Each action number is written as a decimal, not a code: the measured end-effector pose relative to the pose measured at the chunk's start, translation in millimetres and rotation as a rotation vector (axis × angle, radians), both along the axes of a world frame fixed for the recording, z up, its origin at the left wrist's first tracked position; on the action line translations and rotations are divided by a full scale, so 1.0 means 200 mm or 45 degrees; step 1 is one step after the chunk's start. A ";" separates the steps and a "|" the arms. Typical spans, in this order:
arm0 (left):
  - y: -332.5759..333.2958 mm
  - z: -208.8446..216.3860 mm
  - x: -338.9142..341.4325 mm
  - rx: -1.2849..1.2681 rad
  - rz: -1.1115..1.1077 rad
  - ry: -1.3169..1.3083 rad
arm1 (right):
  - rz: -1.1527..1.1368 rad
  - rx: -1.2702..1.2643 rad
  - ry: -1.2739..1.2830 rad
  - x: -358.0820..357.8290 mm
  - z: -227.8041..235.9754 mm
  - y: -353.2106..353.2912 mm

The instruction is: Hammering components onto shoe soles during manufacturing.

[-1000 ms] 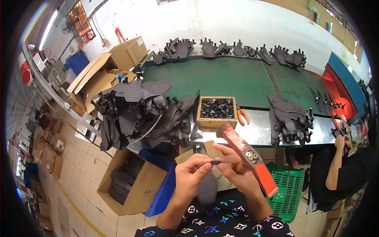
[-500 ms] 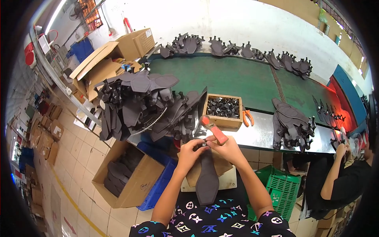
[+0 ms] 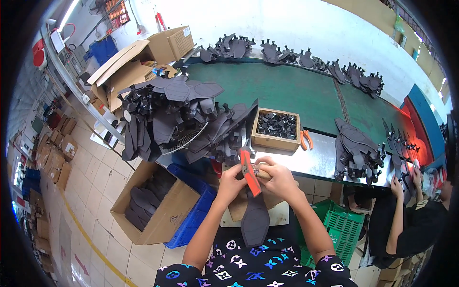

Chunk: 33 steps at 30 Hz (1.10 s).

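My right hand [image 3: 279,182] is closed around the wooden handle of a hammer [image 3: 249,173] with a red-orange head. The head hangs slanted over the far end of a dark grey shoe sole [image 3: 255,221]. My left hand [image 3: 230,184] has its fingers closed at that same end, just left of the hammer head, which partly hides the fingertips. Lengthwise toward me, the sole lies over a brown pad [image 3: 236,209] and a cream board [image 3: 282,216]. Whether a small part sits at the sole's far end cannot be seen behind the hammer.
Ahead stands a wooden box [image 3: 275,143] of small black parts, with orange pliers [image 3: 306,139] beside it. Sole piles lie left [image 3: 177,91] and right [image 3: 356,143] around a green conveyor belt [image 3: 287,88]. A cardboard box [image 3: 165,217] and green crate [image 3: 339,225] flank me. A co-worker's arm [image 3: 396,215] is at right.
The hammer's head has swung round and come down over the sole's far end, in front of my left fingertips. My right hand has shifted its grip. The view has tilted slightly.
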State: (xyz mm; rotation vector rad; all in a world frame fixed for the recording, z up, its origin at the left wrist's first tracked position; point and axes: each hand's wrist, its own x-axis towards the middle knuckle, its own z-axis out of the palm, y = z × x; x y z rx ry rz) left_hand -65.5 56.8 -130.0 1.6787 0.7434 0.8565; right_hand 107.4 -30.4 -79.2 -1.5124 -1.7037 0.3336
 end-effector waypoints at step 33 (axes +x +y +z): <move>0.02 0.05 -0.03 -0.072 -0.210 0.021 | -0.072 -0.004 0.082 -0.17 0.26 -0.40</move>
